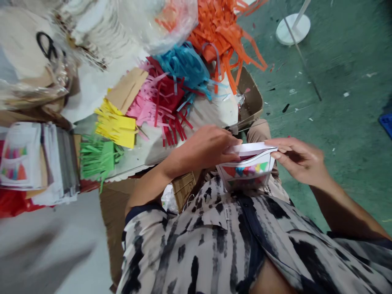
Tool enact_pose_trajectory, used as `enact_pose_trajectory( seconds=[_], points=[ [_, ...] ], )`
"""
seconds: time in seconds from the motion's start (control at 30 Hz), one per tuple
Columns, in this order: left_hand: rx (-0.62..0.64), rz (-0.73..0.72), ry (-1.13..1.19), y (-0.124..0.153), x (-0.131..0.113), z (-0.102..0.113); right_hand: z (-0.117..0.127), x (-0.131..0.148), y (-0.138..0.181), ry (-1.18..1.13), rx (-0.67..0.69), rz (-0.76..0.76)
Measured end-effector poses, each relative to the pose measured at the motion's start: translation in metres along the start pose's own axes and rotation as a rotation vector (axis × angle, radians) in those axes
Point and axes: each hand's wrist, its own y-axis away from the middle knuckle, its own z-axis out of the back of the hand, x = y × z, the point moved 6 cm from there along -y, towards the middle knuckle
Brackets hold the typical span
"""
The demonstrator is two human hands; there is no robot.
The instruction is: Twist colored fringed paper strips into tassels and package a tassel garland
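Note:
Close above my lap I hold a small clear packet [249, 171] with a white top edge and a coloured flag print. My left hand [205, 149] pinches its left upper edge, fingers closed on it. My right hand [298, 159] grips the right upper corner between thumb and fingers. Coloured paper pieces show through the packet's clear front.
To the left, a table carries fringed paper bundles in green [98, 157], yellow [116, 124], pink, dark red [167, 100], blue [183, 65] and orange [223, 34]. A stack of printed packets [36, 161] lies at far left. A white stand base [292, 28] rests on the green floor.

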Motion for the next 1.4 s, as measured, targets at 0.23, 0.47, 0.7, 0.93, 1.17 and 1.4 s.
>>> enact_pose_trajectory(
  seconds=[0.23,0.47,0.7,0.93,1.17,1.4],
  points=[
    [-0.055,-0.024,-0.008,0.006,-0.001,-0.002,-0.003,-0.006,0.001,-0.035,-0.01,-0.009],
    [-0.119,-0.042,-0.049,0.011,0.003,-0.009,-0.005,-0.009,0.002,-0.054,-0.016,-0.092],
    [0.078,-0.129,-0.381,0.008,-0.009,-0.004,-0.01,-0.012,-0.001,-0.08,0.011,-0.146],
    [0.16,-0.099,-0.485,-0.001,-0.015,-0.002,-0.013,-0.011,-0.004,-0.04,0.009,-0.114],
    [-0.033,0.004,-0.027,0.004,0.006,-0.004,-0.004,-0.015,0.002,-0.082,-0.022,-0.133],
    [-0.135,0.261,0.973,0.023,0.059,-0.026,0.001,-0.023,0.008,-0.136,-0.067,-0.178]
  ],
)
